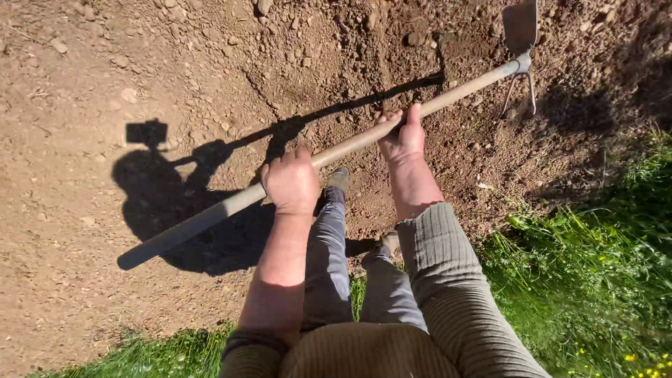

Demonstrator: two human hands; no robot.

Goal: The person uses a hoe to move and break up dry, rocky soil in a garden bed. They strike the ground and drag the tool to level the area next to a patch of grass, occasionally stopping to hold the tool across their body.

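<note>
Both hands grasp the hoe (294,173) over bare soil (84,84), left hand (290,183) clenched mid-handle, right hand (402,136) wrapped nearer the head at 1 o'clock; judged stiff, head-heavy, smooth wood, best held wide apart as here.

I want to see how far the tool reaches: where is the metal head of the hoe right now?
In the head view the hoe head is at the top right, over the loose soil, beyond the right hand and just left of the grass.
</note>
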